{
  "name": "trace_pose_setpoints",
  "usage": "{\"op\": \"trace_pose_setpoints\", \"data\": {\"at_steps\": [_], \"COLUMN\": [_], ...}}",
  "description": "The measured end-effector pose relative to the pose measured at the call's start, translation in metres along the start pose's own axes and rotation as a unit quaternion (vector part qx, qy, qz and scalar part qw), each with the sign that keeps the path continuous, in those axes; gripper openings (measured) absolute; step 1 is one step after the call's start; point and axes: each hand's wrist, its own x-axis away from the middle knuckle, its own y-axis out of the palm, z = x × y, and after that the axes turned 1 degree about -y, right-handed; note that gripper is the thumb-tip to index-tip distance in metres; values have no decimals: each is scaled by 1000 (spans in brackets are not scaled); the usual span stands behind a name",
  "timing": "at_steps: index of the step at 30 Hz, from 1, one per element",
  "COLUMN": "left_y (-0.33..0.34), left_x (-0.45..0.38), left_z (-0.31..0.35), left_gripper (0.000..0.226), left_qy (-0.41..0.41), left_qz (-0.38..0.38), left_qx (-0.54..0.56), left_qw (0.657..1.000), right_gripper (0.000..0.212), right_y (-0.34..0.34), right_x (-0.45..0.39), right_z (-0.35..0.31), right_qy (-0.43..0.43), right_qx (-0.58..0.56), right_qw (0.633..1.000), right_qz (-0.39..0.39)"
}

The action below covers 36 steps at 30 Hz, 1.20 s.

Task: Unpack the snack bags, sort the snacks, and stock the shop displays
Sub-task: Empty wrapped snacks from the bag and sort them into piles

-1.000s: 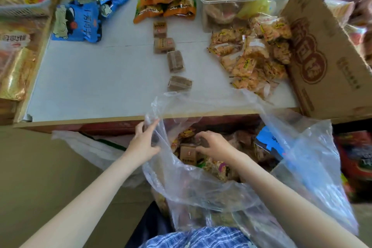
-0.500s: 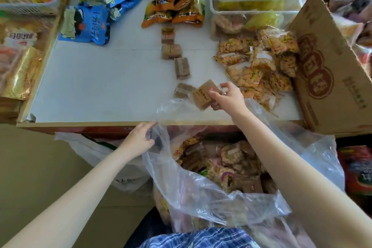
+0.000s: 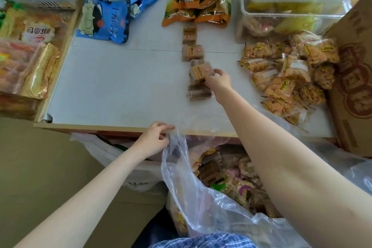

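Since a moment ago our right hand (image 3: 218,82) has carried the brown snack packet (image 3: 201,72) farther up the white table (image 3: 120,86), over the row of brown packets (image 3: 192,52). Its fingers curl round the packet's right end, pinching it, with another brown packet (image 3: 199,93) just below them. Our left hand (image 3: 153,140) pinches the clear plastic bag's (image 3: 201,203) rim at the table edge, fingertips together on the film.

One head-worn wide-angle view looks steeply down and forward, close over the white table (image 3: 124,86), its far edge cropped
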Motion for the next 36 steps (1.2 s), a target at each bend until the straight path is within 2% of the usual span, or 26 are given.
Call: {"op": "trace_pose_setpoints", "data": {"at_steps": [4,7,9,11,12,14,17,18,19,21,24,25,27,28,30,31,34,36], "left_y": [1,4,7,10,13,23,46,53,59,65,67,67,66,66,66,67,71,74], "left_x": [1,2,3,5,6,11,21,24,27,33,41,43,47,49,51,51,52,53], "left_z": [5,10,15,22,26,33,35,33,31,28,25,23,21,20,19,19,15,15], "left_gripper": [42,41,38,37,41,66,106,111,113,111,108,108,108,107,107,107,106,106], "left_qy": [10,19,23,26,23,0,-40,-44,-42,-27,5,12,17,16,9,5,0,-2], "left_qz": [-5,-5,16,47,53,35,-36,-49,-56,-66,-86,-89,-87,-83,-73,-69,-58,-50], "left_qx": [7,12,11,16,23,18,-59,-82,-97,-115,-138,-142,-141,-138,-130,-128,-118,-114], "left_qw": [1000,1000,1000,998,998,999,997,994,993,991,987,986,986,987,989,989,991,992], "right_gripper": [61,60,57,53,49,40,27,25,24,32,60,67,71,72,73,72,64,66], "right_y": [-15,-23,-29,-41,-51,-81,-131,-146,-157,-168,-174,-174,-176,-176,-177,-178,-187,-189], "right_x": [-3,1,7,25,37,69,122,132,139,147,159,161,161,159,156,154,149,145], "right_z": [2,4,3,-5,-7,-2,32,51,71,108,135,137,141,145,150,151,151,151], "right_qy": [-60,-64,-81,-92,-107,-136,-154,-142,-124,-70,35,52,52,46,38,35,-12,-42], "right_qx": [11,66,112,98,95,126,219,293,389,574,731,754,779,786,783,772,732,722], "right_qw": [997,992,988,990,989,981,948,922,879,753,561,523,482,473,477,495,581,610], "right_qz": [-48,-88,-73,-41,-30,-52,-171,-210,-247,-315,-387,-394,-398,-396,-398,-397,-356,-324]}}
